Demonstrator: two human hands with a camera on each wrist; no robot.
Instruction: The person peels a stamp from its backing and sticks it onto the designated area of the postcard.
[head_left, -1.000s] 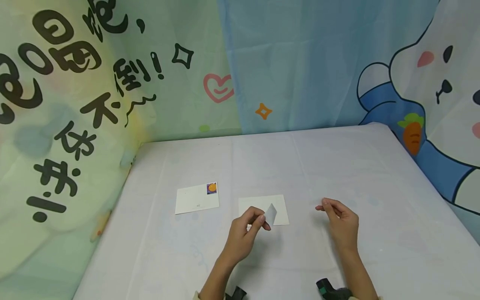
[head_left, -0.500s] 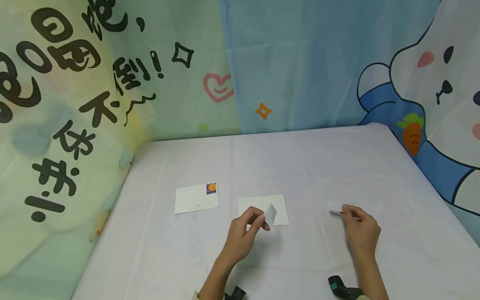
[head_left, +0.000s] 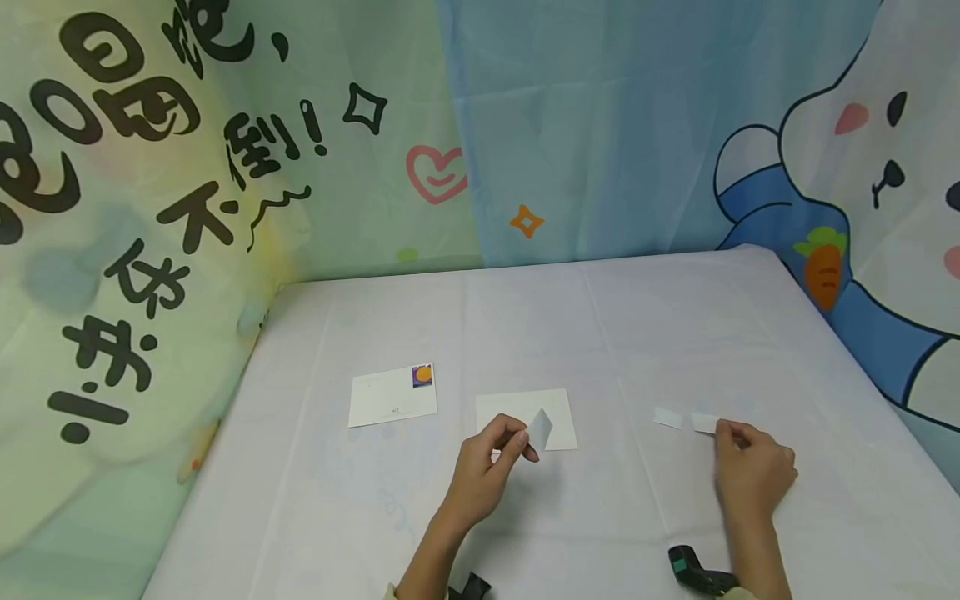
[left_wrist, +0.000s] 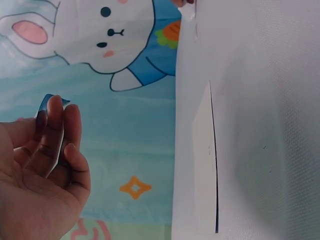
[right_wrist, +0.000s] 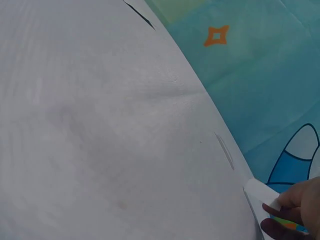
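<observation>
My left hand (head_left: pixel 491 467) pinches a small stamp (head_left: pixel 540 430) between thumb and fingers. Its pale grey back shows in the head view, and a blue edge peeks out above the fingertips in the left wrist view. Behind it on the table lies a blank white envelope (head_left: pixel 498 403), partly covered by that hand. Off to the right, my right hand (head_left: pixel 753 467) pinches one end of a small white paper slip (head_left: pixel 703 423), low over the tabletop. A second white paper slip (head_left: pixel 668 417) lies just left of it.
Another white envelope (head_left: pixel 382 402), with a purple and orange stamp (head_left: pixel 423 376) at its upper right corner, lies on the left of the white-covered table (head_left: pixel 525 317). Printed cloth curtains (head_left: pixel 645 125) rise behind the table and along both sides.
My right hand has moved to the right and down to the table. One paper slip now lies apart on the cloth, left of the slip it pinches. The left hand holds still.
</observation>
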